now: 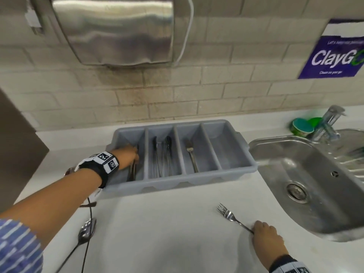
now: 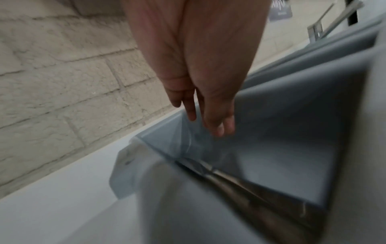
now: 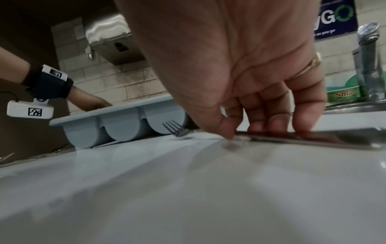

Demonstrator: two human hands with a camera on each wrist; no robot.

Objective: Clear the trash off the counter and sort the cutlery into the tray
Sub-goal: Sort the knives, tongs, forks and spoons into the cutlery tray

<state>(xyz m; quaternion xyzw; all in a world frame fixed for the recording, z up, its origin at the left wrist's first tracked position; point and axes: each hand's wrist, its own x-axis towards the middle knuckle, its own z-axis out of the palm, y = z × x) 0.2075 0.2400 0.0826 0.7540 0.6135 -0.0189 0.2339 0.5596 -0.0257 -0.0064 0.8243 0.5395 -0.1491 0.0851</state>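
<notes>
The grey four-compartment cutlery tray (image 1: 177, 184) stands at the back of the white counter. My left hand (image 1: 136, 154) reaches into its leftmost compartment. In the left wrist view that hand (image 2: 206, 122) hangs with straight fingers and holds nothing, just above metal cutlery (image 2: 240, 181) lying on the compartment floor (image 1: 132, 172). The second compartment holds long utensils (image 1: 162, 154) and the third a fork (image 1: 191, 156). At the front right, my right hand (image 1: 256, 229) pinches the handle of a fork (image 1: 228, 213) lying on the counter, its tines (image 3: 175, 130) pointing toward the tray (image 3: 121, 125).
Two spoons (image 1: 85, 231) lie on the counter at the front left under a black cable. A steel sink (image 1: 315, 174) with a tap (image 1: 329, 123) and a green tub (image 1: 302, 127) lies to the right. A steel dispenser (image 1: 118, 30) hangs on the tiled wall.
</notes>
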